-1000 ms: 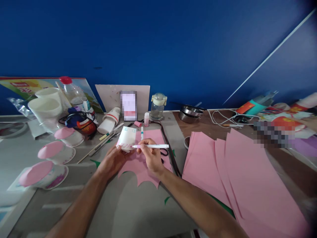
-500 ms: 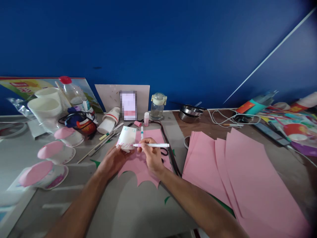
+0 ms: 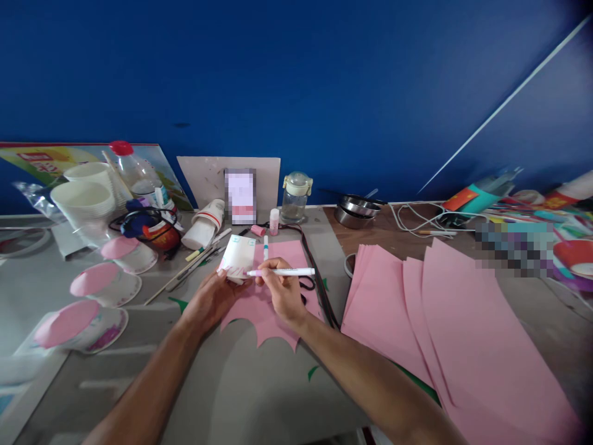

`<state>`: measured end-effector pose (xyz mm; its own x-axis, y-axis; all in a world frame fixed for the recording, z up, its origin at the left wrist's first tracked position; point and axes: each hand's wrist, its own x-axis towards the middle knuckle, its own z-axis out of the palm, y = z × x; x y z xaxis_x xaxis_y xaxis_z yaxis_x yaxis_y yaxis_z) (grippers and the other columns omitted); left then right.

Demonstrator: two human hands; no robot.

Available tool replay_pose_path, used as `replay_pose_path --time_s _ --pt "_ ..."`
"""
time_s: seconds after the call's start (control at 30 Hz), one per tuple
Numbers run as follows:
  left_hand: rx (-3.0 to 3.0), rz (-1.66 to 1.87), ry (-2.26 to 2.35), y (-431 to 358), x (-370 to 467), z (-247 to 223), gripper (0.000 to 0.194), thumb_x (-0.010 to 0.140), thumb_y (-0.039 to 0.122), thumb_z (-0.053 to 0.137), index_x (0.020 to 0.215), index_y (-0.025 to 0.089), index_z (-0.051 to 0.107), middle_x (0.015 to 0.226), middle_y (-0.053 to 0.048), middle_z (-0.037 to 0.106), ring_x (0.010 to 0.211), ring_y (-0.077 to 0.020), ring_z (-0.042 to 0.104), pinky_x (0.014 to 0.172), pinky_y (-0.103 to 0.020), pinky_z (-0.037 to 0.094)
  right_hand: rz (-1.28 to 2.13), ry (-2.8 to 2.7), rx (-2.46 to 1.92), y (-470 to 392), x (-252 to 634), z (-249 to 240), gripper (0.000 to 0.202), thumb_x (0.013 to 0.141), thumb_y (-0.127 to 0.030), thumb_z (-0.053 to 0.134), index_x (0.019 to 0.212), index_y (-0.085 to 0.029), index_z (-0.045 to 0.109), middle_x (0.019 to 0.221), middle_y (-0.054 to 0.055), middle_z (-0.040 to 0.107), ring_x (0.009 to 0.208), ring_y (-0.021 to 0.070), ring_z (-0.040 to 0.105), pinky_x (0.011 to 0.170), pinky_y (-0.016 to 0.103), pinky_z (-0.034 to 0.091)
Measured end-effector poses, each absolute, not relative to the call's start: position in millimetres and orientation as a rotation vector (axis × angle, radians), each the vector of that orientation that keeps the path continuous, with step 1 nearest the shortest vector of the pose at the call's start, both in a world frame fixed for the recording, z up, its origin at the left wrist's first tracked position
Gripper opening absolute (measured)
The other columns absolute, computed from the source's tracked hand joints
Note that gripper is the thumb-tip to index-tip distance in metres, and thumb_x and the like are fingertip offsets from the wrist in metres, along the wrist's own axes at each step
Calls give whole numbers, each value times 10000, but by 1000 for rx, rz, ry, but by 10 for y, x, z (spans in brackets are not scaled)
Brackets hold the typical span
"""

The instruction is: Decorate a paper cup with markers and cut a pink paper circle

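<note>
My left hand (image 3: 214, 301) is closed round the lower end of a white paper cup (image 3: 239, 254), which lies tilted on its side. Pink strokes and small teal marks show on the cup. Between the fingers of my right hand (image 3: 281, 292) is a white marker (image 3: 296, 272), its pink tip at the cup's lower right edge. Under both hands lies a pink sheet (image 3: 269, 334) with scalloped cut-outs. Scissors (image 3: 307, 284) are partly hidden behind my right hand. A second marker (image 3: 265, 247) with a teal band lies just beyond it.
Three cups with pink tops (image 3: 104, 281) stand at left, before stacked paper cups (image 3: 83, 198) and a bottle (image 3: 136, 167). A phone (image 3: 243, 213) leans at the back beside a glass jar (image 3: 296, 198). Pink paper sheets (image 3: 467, 321) and a white cable (image 3: 407, 225) lie at right.
The marker tip has shifted slightly left along the cup's edge, with my right hand moving a little. My left hand and the cup stay nearly still.
</note>
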<state>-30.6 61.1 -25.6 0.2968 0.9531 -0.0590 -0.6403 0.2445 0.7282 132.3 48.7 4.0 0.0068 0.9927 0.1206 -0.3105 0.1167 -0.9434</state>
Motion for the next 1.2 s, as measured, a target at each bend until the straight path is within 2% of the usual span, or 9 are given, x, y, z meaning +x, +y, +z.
replay_pose_path --time_s 0.17,0.43,0.9,1.2 --pt "637 1177 535 613 -297 -256 346 853 316 664 1155 145 662 1110 -106 717 1016 -236 644 929 -396 522 1284 -1059 -914 478 1325 41 169 789 -367 611 771 -201 587 613 -20 589 578 129 516 564 257 383" --pt "670 1172 579 597 -289 -223 301 848 342 664 1064 134 682 1136 -121 702 1030 -245 636 941 -390 503 1257 -992 -872 487 1332 59 139 806 -345 613 793 -209 587 612 -28 587 599 134 549 608 265 429" --pt "676 1165 581 593 -285 -211 316 836 343 675 1060 120 688 1151 -139 689 1041 -255 624 950 -407 495 1222 -993 -889 498 1315 47 150 816 -358 606 811 -210 581 621 -28 593 602 130 553 605 265 437" --pt "670 1171 612 581 -269 -175 290 830 346 675 1035 142 696 1095 -120 705 1013 -264 628 934 -410 498 1228 -957 -885 490 1312 56 144 807 -349 610 798 -208 581 605 -33 585 602 128 558 609 257 438"
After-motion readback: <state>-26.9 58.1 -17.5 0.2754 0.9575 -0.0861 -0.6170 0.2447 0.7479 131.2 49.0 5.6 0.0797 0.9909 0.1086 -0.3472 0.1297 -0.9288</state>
